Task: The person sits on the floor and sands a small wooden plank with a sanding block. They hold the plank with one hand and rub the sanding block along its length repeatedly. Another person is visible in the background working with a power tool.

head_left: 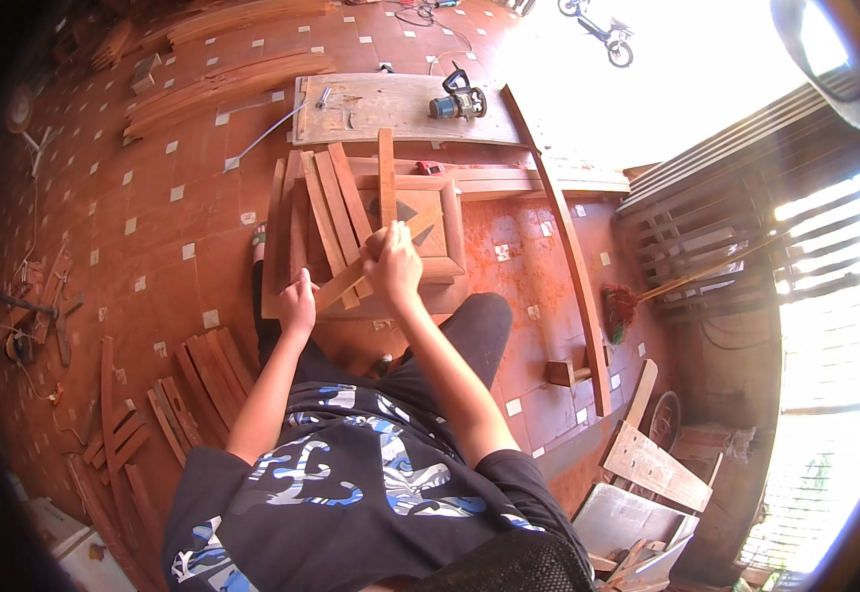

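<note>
In front of me, my left hand (299,304) is closed around the near end of a short wooden strip (339,286). That strip slants up to my right hand (392,261), whose fingers wrap the spot where it meets a second wooden strip (386,178) pointing away from me. How the two strips join is hidden by the fingers. Beneath them is a low wooden stand with a framed panel (454,222). Several loose slats (326,212) lie on its left part. Dark triangular patches (405,211) show beside my right hand; I cannot tell whether they are shadows.
Beyond the stand, a board (371,111) carries a blue power tool (458,103). A red tape measure (431,168) lies nearer. One long beam (563,232) runs along the right. Wood pieces (208,370) lie at left; a red-headed mop (621,308) leans at right.
</note>
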Motion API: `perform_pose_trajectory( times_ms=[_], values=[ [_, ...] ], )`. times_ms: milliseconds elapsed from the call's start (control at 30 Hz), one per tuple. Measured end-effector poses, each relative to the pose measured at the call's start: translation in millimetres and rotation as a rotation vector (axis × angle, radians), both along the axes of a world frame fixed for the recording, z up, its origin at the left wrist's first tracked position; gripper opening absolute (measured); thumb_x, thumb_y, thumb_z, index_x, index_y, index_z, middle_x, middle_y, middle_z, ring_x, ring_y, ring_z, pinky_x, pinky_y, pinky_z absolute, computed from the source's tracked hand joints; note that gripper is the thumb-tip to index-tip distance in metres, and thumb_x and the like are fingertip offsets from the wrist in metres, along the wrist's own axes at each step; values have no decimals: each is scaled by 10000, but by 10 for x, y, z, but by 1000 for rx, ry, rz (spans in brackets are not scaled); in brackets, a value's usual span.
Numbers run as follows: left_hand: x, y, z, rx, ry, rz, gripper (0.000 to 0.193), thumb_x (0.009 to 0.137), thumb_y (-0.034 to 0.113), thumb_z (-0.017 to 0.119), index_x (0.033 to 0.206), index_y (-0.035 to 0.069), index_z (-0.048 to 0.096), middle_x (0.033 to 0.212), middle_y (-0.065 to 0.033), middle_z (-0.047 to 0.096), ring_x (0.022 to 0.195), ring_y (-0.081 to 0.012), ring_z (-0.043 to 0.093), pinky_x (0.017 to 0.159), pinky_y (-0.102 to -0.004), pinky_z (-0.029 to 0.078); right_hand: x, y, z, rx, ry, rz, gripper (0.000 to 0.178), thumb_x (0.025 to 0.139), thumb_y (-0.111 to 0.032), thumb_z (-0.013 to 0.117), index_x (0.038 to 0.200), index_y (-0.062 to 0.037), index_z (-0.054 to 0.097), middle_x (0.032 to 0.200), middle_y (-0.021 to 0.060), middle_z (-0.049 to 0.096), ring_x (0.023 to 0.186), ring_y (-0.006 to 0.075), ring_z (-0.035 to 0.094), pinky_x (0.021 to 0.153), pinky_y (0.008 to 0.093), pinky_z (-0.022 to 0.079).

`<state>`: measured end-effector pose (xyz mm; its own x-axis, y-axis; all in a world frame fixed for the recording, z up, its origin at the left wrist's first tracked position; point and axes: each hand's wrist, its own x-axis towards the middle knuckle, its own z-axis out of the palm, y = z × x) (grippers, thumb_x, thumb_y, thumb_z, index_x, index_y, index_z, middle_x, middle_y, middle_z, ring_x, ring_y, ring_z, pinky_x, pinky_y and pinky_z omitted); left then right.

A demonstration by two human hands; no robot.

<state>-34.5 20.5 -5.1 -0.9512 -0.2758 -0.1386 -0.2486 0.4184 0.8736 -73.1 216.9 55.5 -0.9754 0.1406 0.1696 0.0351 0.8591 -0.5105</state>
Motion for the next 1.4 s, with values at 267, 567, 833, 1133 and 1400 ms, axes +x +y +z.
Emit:
perform_pose_trajectory(
  times_ms=[267, 567, 833, 1133, 1400],
  values=[
    [17, -76, -89, 236, 71, -78, 535, 1067, 395, 473, 885, -6, 777, 761, -100, 721, 782, -171, 662, 761, -324, 488, 571, -561, 60, 266, 235, 310, 710, 831, -166, 667, 1457, 70, 428, 1437, 284, 475, 1316, 410, 498, 1128, 478, 391],
    [76, -112, -98, 441, 129, -171, 338, 1034, 245, 556, 898, -23, 713, 812, -15, 643, 802, -92, 570, 774, -272, 446, 460, -98, -37, -345, 143, 156, 755, 787, -122, 782, 1457, -14, 450, 1302, 256, 546, 1154, 402, 578, 997, 453, 494],
    [84, -117, -214, 378, 137, -93, 312, 988, 204, 556, 840, -23, 710, 820, -79, 704, 819, -163, 643, 789, -324, 495, 63, 410, -42, -82, 304, 37, 597, 823, -137, 730, 1365, -18, 510, 1238, 230, 600, 1129, 423, 571, 999, 476, 476],
    [138, -71, -224, 397, 117, -19, 483, 1059, 364, 487, 824, 2, 704, 752, -66, 660, 800, -121, 621, 770, -323, 479, 683, -327, 111, 14, 284, 597, 611, 757, -70, 745, 1328, 4, 542, 1239, 193, 623, 1065, 398, 619, 941, 474, 517],
    [126, -83, -287, 248, 145, 101, 572, 1038, 483, 450, 766, 70, 738, 750, -149, 713, 718, -276, 688, 693, -428, 496, -161, 408, 89, -215, 298, 116, 464, 804, -107, 731, 1228, 51, 624, 1127, 216, 695, 1030, 390, 640, 902, 495, 517]
  ],
)
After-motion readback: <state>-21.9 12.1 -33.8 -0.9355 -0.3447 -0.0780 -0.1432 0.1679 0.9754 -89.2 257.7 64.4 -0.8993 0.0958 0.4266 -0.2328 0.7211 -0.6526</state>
